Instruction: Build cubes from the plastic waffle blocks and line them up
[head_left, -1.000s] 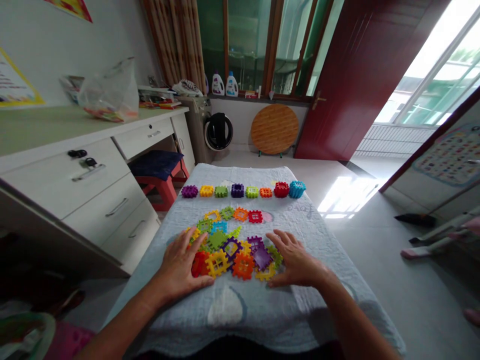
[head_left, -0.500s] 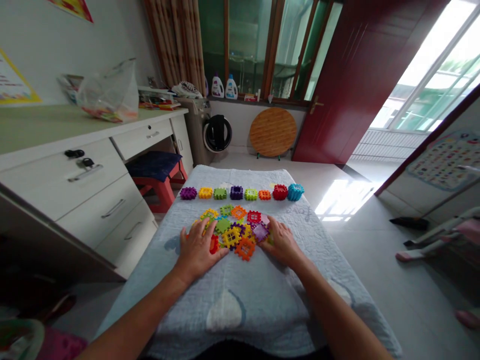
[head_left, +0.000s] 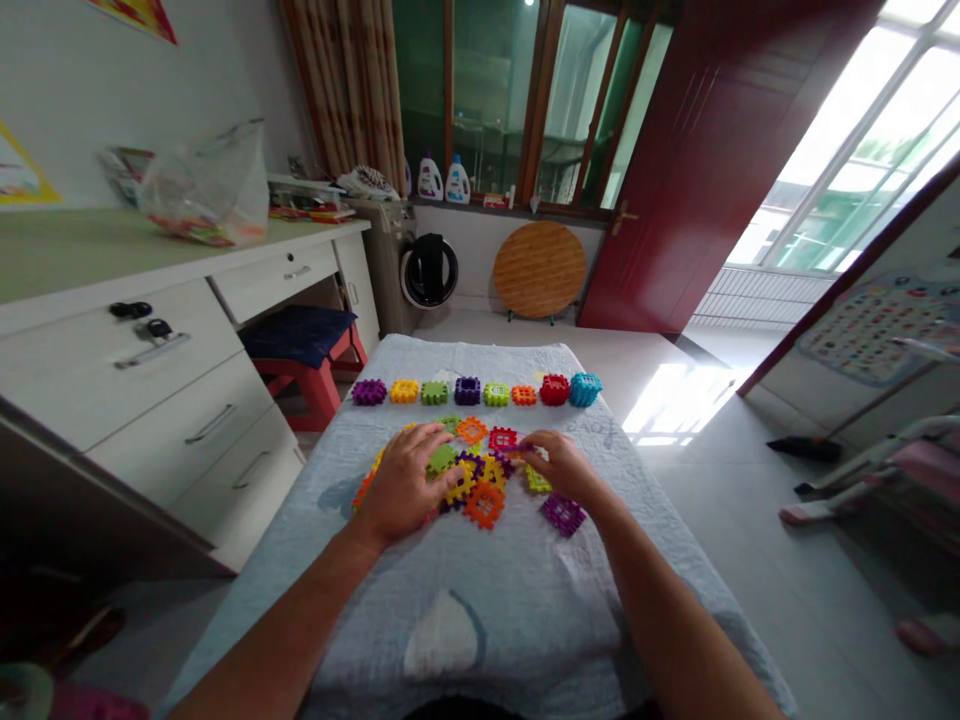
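Observation:
Loose plastic tiles of several colours lie in a pile on the cloth-covered table (head_left: 450, 570). Over the pile's left side rests my left hand (head_left: 409, 483), fingers spread, with nothing gripped. My right hand (head_left: 555, 462) pinches a purple tile (head_left: 521, 450) at the pile's right edge. Below the right hand lie a yellow-green tile (head_left: 537, 480) and another purple tile (head_left: 563, 513). An orange tile (head_left: 484, 506) sits at the pile's near edge. Behind the pile stands a row of stacked tiles, from a purple stack (head_left: 369, 391) at left to a blue stack (head_left: 585, 389) at right.
A white desk (head_left: 172, 350) with a plastic bag (head_left: 214, 190) on it stands at the left, beside a red stool (head_left: 307, 365). Beyond the table are a washing machine (head_left: 394, 265), a round wooden board (head_left: 540, 268) and a red door (head_left: 675, 200).
My right hand has lifted slightly and closed on a purple tile. A yellow-green tile and another purple tile now show beneath it. My left hand has shifted over the pile; the view has shifted slightly.

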